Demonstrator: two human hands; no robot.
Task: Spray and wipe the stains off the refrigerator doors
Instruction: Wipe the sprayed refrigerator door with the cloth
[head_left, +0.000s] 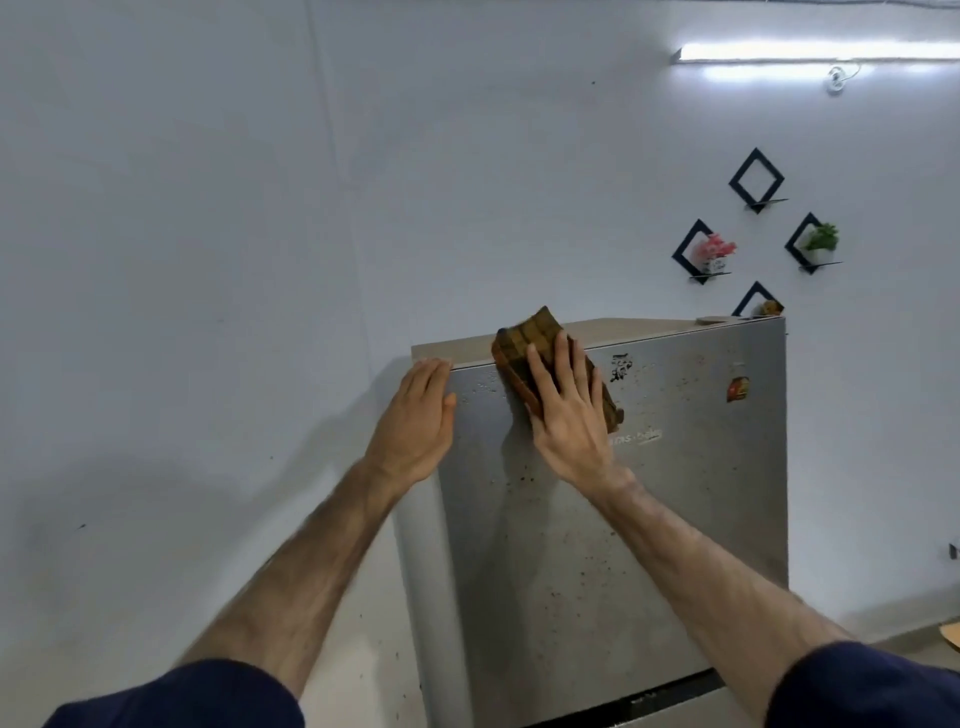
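Head view only. We're working the upper door (649, 519) of the fridge, top left corner. Our right hand (563, 410) is pressing a brown checked cloth (524, 343) flat against the door, fingers (540, 369) straight and spread over it, not curled round it. Flat palm is spreading pressure across the cloth, which is poking above the door's top edge.

Our left hand (418, 421) is resting open on the door's left edge near the top, fingers straight, holding nothing. Probably bracing the door so it isn't swinging under the wiping push.

Dark specks (524, 473) are dotting most of the door below and right of the cloth, plus a bigger smudge (620, 367) just right of it. We're judging the job as early: lots left. No spray bottle in view. The lower door is barely showing at the bottom edge.
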